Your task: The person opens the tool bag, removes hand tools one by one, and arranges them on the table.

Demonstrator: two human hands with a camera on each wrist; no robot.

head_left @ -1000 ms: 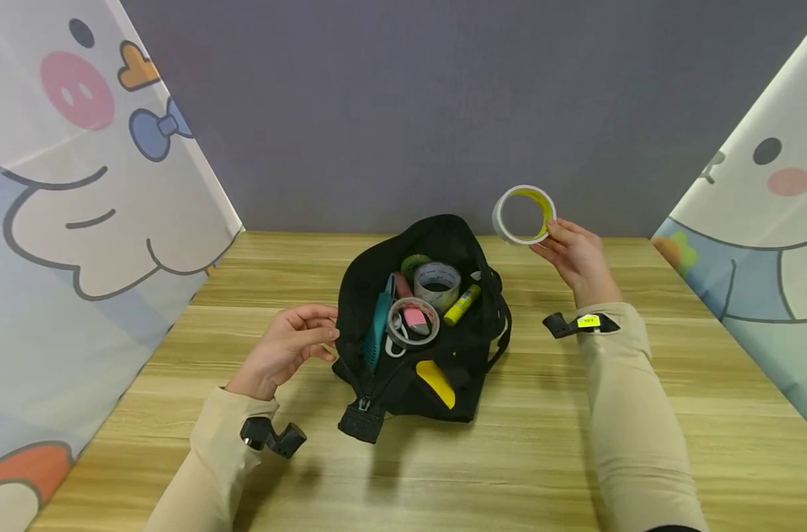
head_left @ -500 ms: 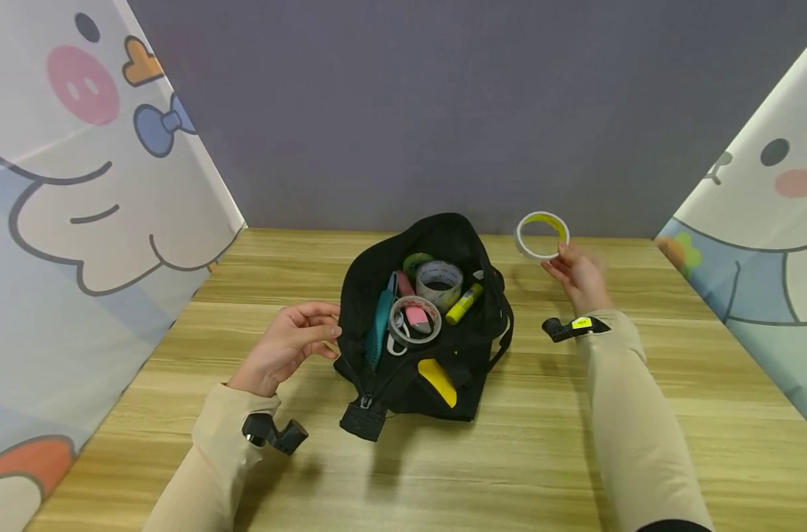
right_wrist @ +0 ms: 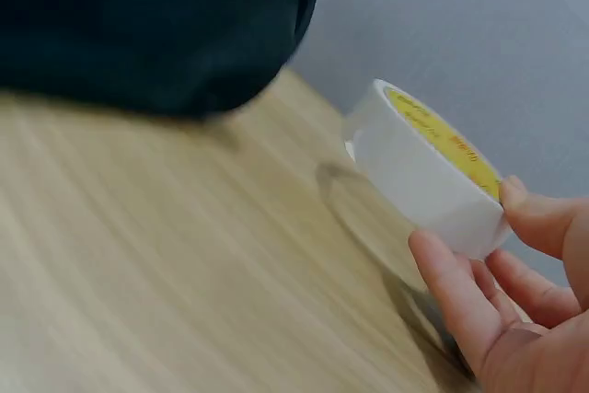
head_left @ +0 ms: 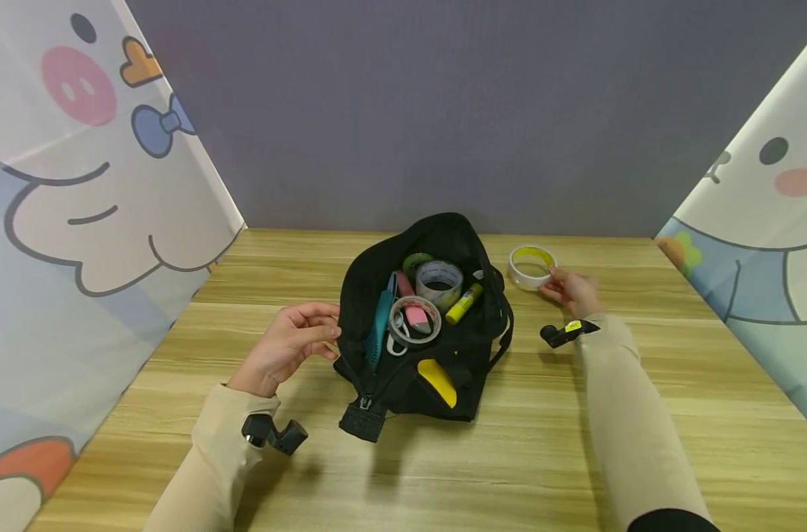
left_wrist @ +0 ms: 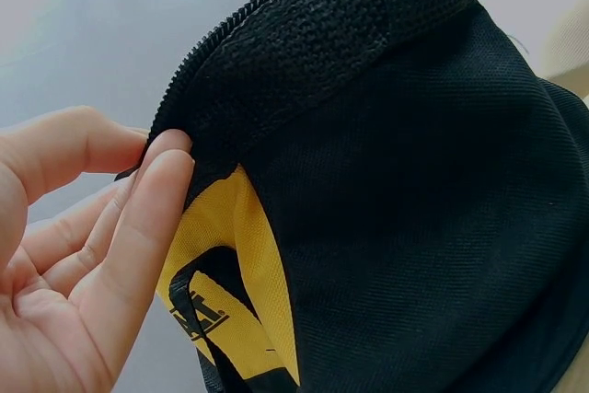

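Observation:
My right hand (head_left: 576, 290) pinches a white roll of tape (head_left: 525, 281) with a yellow inner core at its near right edge. In the right wrist view the roll (right_wrist: 414, 172) tilts close over the tabletop, its shadow beneath. A black zippered bag (head_left: 403, 399) lies open at the middle of the table. My left hand (head_left: 287, 347) pinches its left rim between thumb and fingers, at the zipper teeth in the left wrist view. Inside the bag sit a clear tape roll (head_left: 451, 297), a thinner tape roll (head_left: 432, 336), a yellow tube (head_left: 463, 304) and a teal handled object (head_left: 379, 325).
The wooden table (head_left: 510, 473) runs back to a grey wall (head_left: 443, 111). Cartoon-printed panels (head_left: 44, 222) rise on both sides. A black strap (head_left: 506, 343) loops off the bag's right side, and a yellow patch (head_left: 437, 383) shows at its front.
My right hand has brought the white tape roll down from above the table's back edge to close over the tabletop, right of the bag. The left hand stays on the bag's rim.

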